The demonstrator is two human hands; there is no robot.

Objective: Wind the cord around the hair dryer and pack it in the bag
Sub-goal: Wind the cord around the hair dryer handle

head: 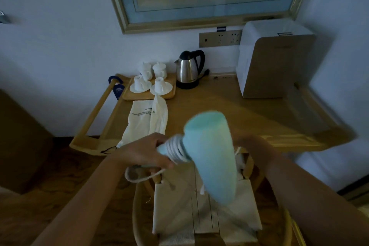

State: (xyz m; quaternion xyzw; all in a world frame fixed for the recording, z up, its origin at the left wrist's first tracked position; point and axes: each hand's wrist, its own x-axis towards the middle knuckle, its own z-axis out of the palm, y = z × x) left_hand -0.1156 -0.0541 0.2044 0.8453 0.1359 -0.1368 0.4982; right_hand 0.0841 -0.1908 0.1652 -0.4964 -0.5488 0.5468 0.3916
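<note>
A light blue hair dryer [211,152] hangs in the air over the chair, in front of the table edge. My left hand [143,152] grips its handle, where several turns of white cord [176,149] are wound. A loose loop of the cord droops below that hand. My right hand [242,143] is just behind the dryer's barrel, mostly hidden by it and blurred, so its fingers cannot be made out. The cream cloth bag [145,122] with dark print lies flat on the wooden table [229,110], at its left side.
A steel kettle [189,70] and a wooden tray [148,90] of white cups stand at the back of the table. A white and tan appliance [273,60] fills the back right. A woven-seat chair [201,205] stands below the hands.
</note>
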